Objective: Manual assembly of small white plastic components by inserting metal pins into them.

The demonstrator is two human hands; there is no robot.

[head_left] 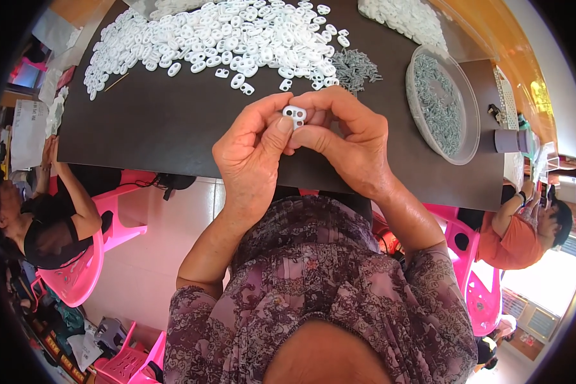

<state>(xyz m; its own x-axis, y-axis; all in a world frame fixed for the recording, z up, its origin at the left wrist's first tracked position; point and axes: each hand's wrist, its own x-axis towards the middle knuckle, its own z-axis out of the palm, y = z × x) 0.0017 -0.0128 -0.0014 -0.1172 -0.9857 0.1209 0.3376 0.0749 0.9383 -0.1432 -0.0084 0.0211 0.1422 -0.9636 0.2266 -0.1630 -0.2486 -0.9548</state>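
2 hands, 1 small white plastic piece, pinched up over the dark table.

Left hand (253, 150) and right hand (349, 137) meet fingertip to fingertip; the white 2-hole piece (294, 114) sits between them, clamped by left thumb and right fingers, above the table's (160, 128) near edge. Prob. something grey going into it, too small to tell. Behind: big pile of white pieces (217, 38), small heap of grey pins (355, 67), clear round tub (443, 105) of grey pins to the right. Other people on pink chairs (83, 275) at both sides.
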